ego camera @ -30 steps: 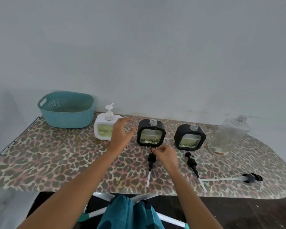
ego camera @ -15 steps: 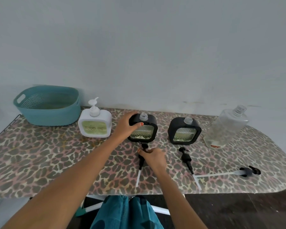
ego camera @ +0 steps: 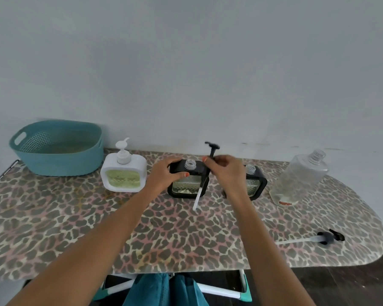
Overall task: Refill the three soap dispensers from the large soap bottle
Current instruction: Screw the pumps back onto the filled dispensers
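The left hand (ego camera: 164,176) grips the top left corner of the middle dispenser (ego camera: 185,187), fingers (ego camera: 175,161) curled over its black frame and thumb on its front. The dispenser stands upright on the leopard-print surface (ego camera: 75,228) with its threaded neck uncovered. The right hand (ego camera: 227,171) holds a black pump (ego camera: 212,151) just right of that neck, fingers pinched together around the collar. The pump's head sticks up above the hand, and its white tube slants down in front of the dispenser.

A second black dispenser (ego camera: 255,184), also uncapped, stands just to the right, partly hidden behind the right hand. Further right the bottle (ego camera: 301,177), clear and nearly empty, tilts with its open neck up and to the right. A loose pump (ego camera: 324,237) lies on the surface near the front right edge. Left of the middle dispenser stands a white dispenser (ego camera: 123,176) with its pump on and green soap showing. A teal basket (ego camera: 60,160) sits at the far left against the wall.
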The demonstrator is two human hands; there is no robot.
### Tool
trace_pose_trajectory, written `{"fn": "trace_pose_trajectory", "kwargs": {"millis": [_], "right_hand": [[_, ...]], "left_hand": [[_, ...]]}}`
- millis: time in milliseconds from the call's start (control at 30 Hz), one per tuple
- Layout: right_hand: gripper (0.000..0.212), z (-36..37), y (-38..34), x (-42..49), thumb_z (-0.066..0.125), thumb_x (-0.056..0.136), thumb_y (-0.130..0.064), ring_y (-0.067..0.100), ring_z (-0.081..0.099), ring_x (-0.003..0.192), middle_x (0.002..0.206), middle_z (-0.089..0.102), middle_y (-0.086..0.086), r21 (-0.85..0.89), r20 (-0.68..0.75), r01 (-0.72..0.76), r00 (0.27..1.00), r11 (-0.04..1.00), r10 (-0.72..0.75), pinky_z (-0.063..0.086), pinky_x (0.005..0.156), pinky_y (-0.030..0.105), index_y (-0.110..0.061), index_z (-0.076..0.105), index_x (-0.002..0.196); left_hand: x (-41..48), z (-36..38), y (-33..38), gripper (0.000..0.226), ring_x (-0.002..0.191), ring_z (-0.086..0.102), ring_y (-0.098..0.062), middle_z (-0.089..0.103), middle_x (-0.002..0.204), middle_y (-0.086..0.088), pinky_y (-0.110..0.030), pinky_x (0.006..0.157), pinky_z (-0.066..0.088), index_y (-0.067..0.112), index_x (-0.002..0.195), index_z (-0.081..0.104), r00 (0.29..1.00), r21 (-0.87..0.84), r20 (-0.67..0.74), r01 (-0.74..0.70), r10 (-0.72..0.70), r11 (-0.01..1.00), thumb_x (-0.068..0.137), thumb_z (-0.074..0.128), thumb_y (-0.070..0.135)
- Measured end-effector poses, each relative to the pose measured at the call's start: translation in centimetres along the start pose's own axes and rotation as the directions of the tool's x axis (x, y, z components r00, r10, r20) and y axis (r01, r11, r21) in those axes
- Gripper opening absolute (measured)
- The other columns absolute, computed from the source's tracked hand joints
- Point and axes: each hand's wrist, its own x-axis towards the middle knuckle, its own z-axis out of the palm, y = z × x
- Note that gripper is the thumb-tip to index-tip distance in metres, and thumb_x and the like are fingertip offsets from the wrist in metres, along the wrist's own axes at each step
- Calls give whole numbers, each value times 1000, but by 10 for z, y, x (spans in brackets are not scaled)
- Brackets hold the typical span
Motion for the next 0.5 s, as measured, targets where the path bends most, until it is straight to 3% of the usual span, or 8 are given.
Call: {"fn": "trace_pose_trajectory", "kwargs": {"millis": [100,200,400,500], "right_hand": [[23,-2,-26,18,72,77,-34,-6,58,71,77,64,-12,64,-155,121,982,991,-110,42,57,0,-17,63,90],[24,3,-40,32,73,77,-30,-6,61,72,77,64,-14,119,-256,227,948,967,-191,42,61,0,-15,63,92],[25,22,-32,48,72,78,-26,-5,61,73,77,62,-16,108,-274,288,929,951,-250,43,64,2,-14,62,97],[24,32,-17,47,72,78,-27,-2,61,77,79,61,-17,70,-229,284,937,956,-262,45,69,4,-17,60,97]], "left_hand": [[-2,0,-1,56,110,52,-13,59,123,-4,-21,92,38,15,122,56,1000,-28,1,-8,8,1000,70,77,20],[-3,1,-2,56,104,49,-7,60,122,-3,-19,90,37,15,122,56,1000,-43,-2,-9,9,999,70,77,20],[-2,0,-3,56,102,49,-6,60,122,-5,-18,89,36,13,122,56,1000,-28,7,-21,21,999,70,77,20],[-1,0,-5,57,102,48,-5,60,122,-4,-10,88,33,13,122,55,999,-9,11,-33,34,999,70,77,22]]}}
